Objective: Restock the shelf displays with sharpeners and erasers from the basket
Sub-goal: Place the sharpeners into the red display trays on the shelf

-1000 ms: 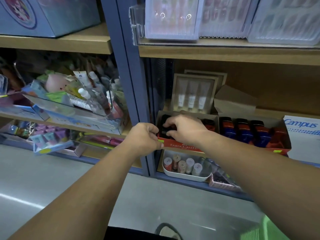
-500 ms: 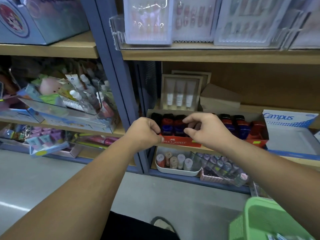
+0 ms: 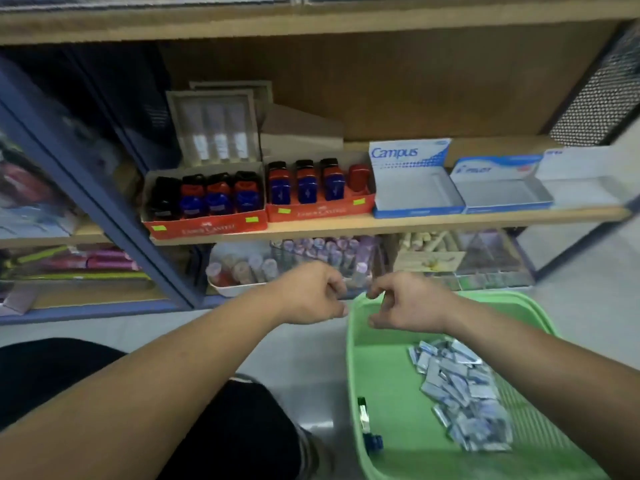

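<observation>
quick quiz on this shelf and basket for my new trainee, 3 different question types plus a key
1. True or false: the Campus box on the shelf stands empty.
2. How many red trays of sharpeners stand on that shelf?
3. Where does the pile of wrapped packets lie? A in the green basket; B in a red tray; C in the Campus box.
Key: 1 true; 2 two; 3 A.
</observation>
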`<state>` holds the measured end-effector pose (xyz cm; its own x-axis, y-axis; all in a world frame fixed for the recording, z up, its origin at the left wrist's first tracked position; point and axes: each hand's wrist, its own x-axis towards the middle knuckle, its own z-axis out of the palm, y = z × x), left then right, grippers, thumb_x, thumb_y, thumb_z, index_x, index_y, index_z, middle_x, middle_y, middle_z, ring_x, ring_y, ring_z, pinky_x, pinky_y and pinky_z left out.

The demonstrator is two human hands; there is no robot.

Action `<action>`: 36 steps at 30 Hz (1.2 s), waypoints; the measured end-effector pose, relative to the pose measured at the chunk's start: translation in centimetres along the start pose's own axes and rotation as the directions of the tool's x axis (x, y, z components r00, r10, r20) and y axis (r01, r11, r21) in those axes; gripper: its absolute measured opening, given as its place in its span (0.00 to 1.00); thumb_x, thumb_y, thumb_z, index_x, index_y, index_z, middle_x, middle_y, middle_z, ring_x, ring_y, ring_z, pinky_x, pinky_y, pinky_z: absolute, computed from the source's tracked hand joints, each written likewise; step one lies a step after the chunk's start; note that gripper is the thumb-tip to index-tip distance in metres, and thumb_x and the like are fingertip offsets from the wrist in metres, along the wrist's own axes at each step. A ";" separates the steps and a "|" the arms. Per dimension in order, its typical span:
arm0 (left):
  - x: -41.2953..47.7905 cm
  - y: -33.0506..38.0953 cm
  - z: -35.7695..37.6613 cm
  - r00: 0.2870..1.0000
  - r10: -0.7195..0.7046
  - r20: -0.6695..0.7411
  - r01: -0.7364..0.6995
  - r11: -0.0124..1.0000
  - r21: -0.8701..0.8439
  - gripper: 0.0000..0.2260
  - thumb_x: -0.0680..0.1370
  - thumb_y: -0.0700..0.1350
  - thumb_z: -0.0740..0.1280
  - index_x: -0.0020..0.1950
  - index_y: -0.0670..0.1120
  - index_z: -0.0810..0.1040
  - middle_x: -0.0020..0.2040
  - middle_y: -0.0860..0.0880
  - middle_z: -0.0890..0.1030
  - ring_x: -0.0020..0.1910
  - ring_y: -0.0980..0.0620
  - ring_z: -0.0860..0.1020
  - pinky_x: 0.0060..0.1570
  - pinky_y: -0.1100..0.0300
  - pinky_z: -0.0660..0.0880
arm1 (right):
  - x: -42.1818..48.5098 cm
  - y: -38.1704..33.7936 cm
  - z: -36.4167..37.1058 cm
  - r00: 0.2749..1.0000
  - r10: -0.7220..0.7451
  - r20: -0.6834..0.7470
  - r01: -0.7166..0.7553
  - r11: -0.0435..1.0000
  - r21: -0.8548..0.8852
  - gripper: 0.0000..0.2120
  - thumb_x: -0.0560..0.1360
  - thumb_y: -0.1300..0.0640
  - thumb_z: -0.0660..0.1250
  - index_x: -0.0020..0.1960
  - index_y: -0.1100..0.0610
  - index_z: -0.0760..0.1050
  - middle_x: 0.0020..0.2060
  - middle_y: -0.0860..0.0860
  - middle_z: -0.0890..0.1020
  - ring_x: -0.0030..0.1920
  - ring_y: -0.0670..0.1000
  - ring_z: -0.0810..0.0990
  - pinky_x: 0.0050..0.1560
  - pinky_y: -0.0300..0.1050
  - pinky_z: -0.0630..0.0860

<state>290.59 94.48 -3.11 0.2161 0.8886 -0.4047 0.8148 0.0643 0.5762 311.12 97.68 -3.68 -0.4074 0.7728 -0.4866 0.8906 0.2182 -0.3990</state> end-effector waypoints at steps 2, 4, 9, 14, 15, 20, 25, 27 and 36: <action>1.2 0.9 3.5 0.997 0.069 0.032 -0.071 0.993 0.096 0.12 0.78 0.48 0.73 0.60 0.47 0.82 0.53 0.50 0.84 0.51 0.50 0.82 0.53 0.55 0.80 | -0.5 3.4 1.3 0.995 0.062 0.079 -0.063 0.998 0.016 0.27 0.70 0.45 0.78 0.66 0.51 0.78 0.50 0.49 0.82 0.48 0.49 0.80 0.49 0.42 0.75; 2.0 1.9 6.7 0.988 0.141 0.062 -0.151 0.966 0.208 0.10 0.79 0.45 0.70 0.59 0.46 0.82 0.52 0.49 0.84 0.51 0.48 0.81 0.52 0.53 0.79 | -0.9 6.4 3.7 0.978 0.113 0.178 -0.120 0.992 0.029 0.30 0.71 0.47 0.78 0.69 0.54 0.76 0.57 0.52 0.82 0.51 0.48 0.77 0.50 0.39 0.71; 3.1 3.0 13.0 0.944 0.220 0.244 -0.297 0.890 0.346 0.14 0.80 0.48 0.69 0.65 0.50 0.80 0.62 0.50 0.81 0.60 0.48 0.78 0.59 0.52 0.76 | -0.8 11.5 13.8 0.905 0.197 0.378 -0.239 0.969 0.066 0.31 0.71 0.48 0.79 0.70 0.56 0.76 0.61 0.54 0.82 0.55 0.52 0.80 0.53 0.42 0.77; 3.5 1.5 14.0 0.909 0.207 0.362 -0.382 0.762 0.524 0.15 0.78 0.48 0.69 0.65 0.53 0.79 0.62 0.51 0.81 0.59 0.46 0.79 0.56 0.52 0.76 | 0.1 11.0 21.3 0.861 0.095 0.500 -0.236 0.945 0.228 0.23 0.74 0.50 0.76 0.66 0.55 0.79 0.57 0.52 0.82 0.51 0.51 0.78 0.36 0.36 0.74; 3.4 1.2 14.1 0.904 0.202 0.377 -0.395 0.733 0.554 0.14 0.78 0.48 0.69 0.64 0.54 0.79 0.60 0.51 0.82 0.58 0.46 0.79 0.55 0.52 0.76 | 0.5 10.9 22.3 0.859 0.075 0.506 -0.217 0.949 0.229 0.19 0.74 0.51 0.77 0.62 0.54 0.81 0.54 0.52 0.84 0.50 0.51 0.79 0.42 0.38 0.76; 3.8 1.4 15.2 0.909 0.136 0.394 -0.380 0.658 0.650 0.16 0.77 0.48 0.69 0.65 0.55 0.78 0.57 0.52 0.83 0.55 0.47 0.81 0.56 0.52 0.77 | 2.0 11.7 23.6 0.841 0.012 0.541 -0.117 0.980 0.161 0.10 0.70 0.56 0.75 0.51 0.51 0.86 0.42 0.47 0.81 0.45 0.54 0.82 0.53 0.46 0.80; 6.3 2.4 18.4 0.885 -0.077 0.458 -0.297 0.665 0.686 0.11 0.76 0.41 0.70 0.58 0.49 0.80 0.50 0.49 0.81 0.47 0.44 0.79 0.39 0.55 0.71 | 2.4 14.9 21.2 0.849 0.151 0.507 -0.340 0.890 0.303 0.06 0.73 0.62 0.64 0.40 0.58 0.80 0.33 0.57 0.80 0.32 0.57 0.82 0.40 0.53 0.84; 8.1 2.0 20.8 0.834 -0.168 0.526 -0.247 0.738 0.628 0.13 0.75 0.42 0.74 0.60 0.46 0.80 0.52 0.46 0.81 0.48 0.43 0.79 0.41 0.55 0.73 | 2.0 16.8 19.8 0.868 0.245 0.432 -0.440 0.783 0.440 0.05 0.74 0.63 0.65 0.42 0.60 0.78 0.31 0.61 0.78 0.27 0.56 0.78 0.34 0.50 0.80; 11.1 -0.7 27.2 0.656 -0.328 0.680 -0.257 0.750 0.610 0.21 0.79 0.58 0.68 0.67 0.47 0.80 0.67 0.45 0.79 0.63 0.42 0.78 0.63 0.48 0.76 | -0.5 22.0 16.9 0.872 0.365 0.325 -0.473 0.461 0.751 0.07 0.74 0.66 0.74 0.50 0.59 0.78 0.38 0.62 0.82 0.27 0.54 0.77 0.29 0.42 0.73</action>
<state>307.08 91.88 -27.32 0.2400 0.2529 -0.9373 0.8835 -0.4570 0.1029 327.51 92.04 -25.31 -0.0957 0.5598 -0.8231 0.4515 -0.7125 -0.5371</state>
